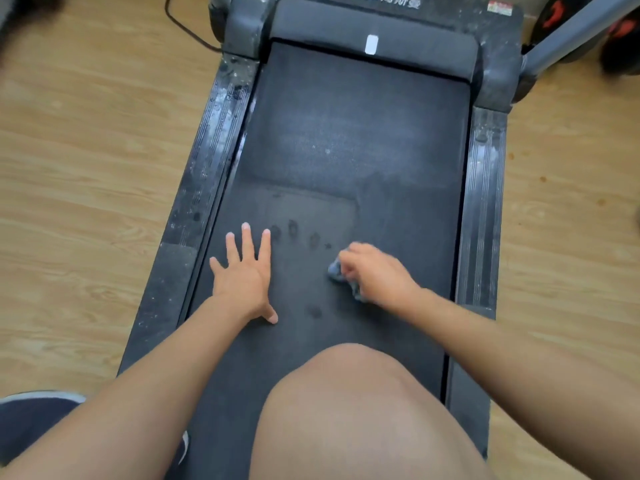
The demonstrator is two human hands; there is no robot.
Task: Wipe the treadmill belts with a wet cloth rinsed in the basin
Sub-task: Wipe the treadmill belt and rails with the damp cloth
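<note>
A: Entry one, left hand?
B: Fingers straight and spread, palm flat on the treadmill belt.
A: Entry two, right hand?
B: Clenched round a grey-blue cloth, pressed to the belt; most of the cloth is hidden under the fingers.
A: Obscured items?
B: A bare knee covers the belt's near end; shoe cut off lower left; lettering at the top edge blurred, unreadable.

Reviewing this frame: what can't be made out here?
All in the head view:
- The cloth is mostly hidden inside the gripping right hand, so its shape is unclear.
- The basin is nowhere in frame.
- The lettering on the treadmill hood is cut by the top edge and blurred.
- The near end of the belt is covered by the knee.
</note>
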